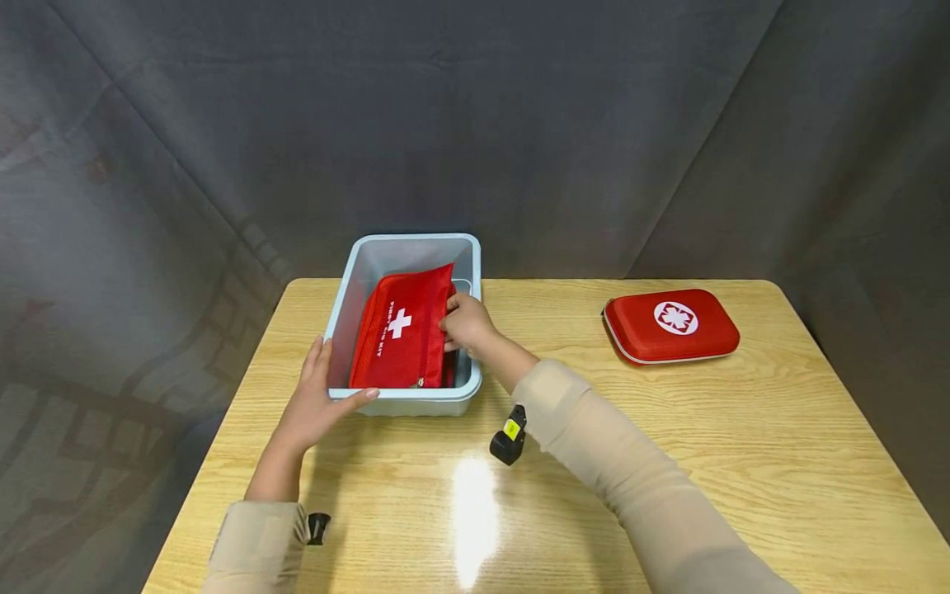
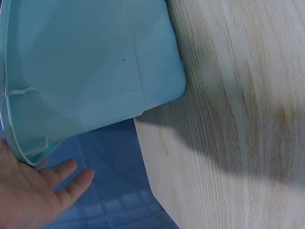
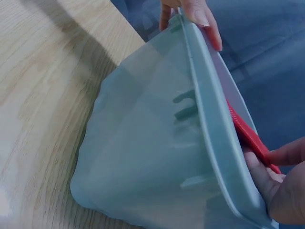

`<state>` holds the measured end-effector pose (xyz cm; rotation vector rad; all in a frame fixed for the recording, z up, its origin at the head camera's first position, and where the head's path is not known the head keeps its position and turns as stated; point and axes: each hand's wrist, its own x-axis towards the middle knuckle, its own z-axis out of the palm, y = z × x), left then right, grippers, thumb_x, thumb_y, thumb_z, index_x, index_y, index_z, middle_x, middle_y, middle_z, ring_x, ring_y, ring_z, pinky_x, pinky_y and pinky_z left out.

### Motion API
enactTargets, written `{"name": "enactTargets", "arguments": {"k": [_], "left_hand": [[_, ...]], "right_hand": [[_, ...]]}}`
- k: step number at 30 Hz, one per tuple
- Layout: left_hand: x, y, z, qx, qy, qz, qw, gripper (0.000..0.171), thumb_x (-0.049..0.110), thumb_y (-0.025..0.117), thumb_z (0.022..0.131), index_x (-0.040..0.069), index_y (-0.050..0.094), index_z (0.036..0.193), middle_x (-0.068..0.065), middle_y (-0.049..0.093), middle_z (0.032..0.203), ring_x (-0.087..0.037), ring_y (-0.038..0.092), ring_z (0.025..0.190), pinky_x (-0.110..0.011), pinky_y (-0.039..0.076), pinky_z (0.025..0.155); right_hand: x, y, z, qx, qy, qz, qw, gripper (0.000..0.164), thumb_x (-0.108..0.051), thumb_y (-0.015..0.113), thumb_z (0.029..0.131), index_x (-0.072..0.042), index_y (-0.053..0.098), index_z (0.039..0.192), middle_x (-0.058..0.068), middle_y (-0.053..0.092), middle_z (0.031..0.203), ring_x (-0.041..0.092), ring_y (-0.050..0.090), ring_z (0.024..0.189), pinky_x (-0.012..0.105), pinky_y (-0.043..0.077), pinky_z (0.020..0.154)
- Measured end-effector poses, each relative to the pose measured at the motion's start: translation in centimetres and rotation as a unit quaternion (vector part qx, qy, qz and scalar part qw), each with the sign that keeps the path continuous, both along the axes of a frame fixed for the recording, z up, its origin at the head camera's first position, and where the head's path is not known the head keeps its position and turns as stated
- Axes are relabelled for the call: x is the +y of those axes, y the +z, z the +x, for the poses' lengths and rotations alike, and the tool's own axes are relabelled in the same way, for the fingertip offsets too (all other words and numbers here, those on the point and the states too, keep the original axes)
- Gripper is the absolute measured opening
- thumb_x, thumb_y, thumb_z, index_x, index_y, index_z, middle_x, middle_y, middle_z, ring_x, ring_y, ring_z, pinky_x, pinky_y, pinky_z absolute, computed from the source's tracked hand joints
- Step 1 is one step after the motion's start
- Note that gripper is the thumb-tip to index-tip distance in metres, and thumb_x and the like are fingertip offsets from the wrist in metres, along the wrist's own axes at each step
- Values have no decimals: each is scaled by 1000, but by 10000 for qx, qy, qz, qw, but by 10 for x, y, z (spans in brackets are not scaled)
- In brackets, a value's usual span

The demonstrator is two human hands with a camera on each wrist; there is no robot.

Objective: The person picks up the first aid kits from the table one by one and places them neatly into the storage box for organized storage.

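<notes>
Evidently, the right hand (image 1: 470, 323) pinched the pouch (image 1: 404, 334) by its right edge, left hand (image 1: 315, 404) spread wide on the bin (image 1: 423, 395); I feared an edge-only hold slipping.

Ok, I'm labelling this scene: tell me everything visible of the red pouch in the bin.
The red pouch looks like fabric, with a white cross, "FIRST AID KIT" lettering and a zip pull at its near edge. It lies in the bin, its right side raised and pinched by the right hand. Its underside is hidden.
</notes>
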<state>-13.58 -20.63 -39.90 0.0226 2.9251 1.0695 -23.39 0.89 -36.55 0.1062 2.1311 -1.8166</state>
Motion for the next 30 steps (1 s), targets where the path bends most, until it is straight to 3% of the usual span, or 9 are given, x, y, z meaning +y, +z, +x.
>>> {"name": "enactTargets", "arguments": {"k": [7,16,23,30], "left_hand": [[0,0,0,-9,35,28,10000,100,47,65,69,5,7,139,-12,0,142,-37,15,123,-58,32,83],[1,1,1,-26,55,60,10000,100,47,65,69,5,6,139,-13,-1,142,-37,14,123,-58,33,82],[1,2,1,-58,64,62,9999,101,47,65,69,5,4,139,-13,-1,142,-37,13,124,-58,33,83],[1,1,2,-68,66,80,9999,101,47,65,69,6,4,139,-13,-1,142,-37,13,123,-57,33,83]], "right_hand": [[-6,-2,0,142,58,343,9993,27,14,41,73,8,43,100,12,44,77,15,43,41,35,49,47],[-12,-4,-2,7,363,703,9969,38,12,39,76,7,40,113,19,43,104,20,49,54,40,50,56],[-17,-7,-1,62,408,765,9962,29,12,39,77,6,43,106,19,45,102,29,56,72,35,50,47],[-20,-11,5,208,391,1037,9936,30,9,40,79,5,42,108,18,48,99,29,57,74,34,49,45]]}}
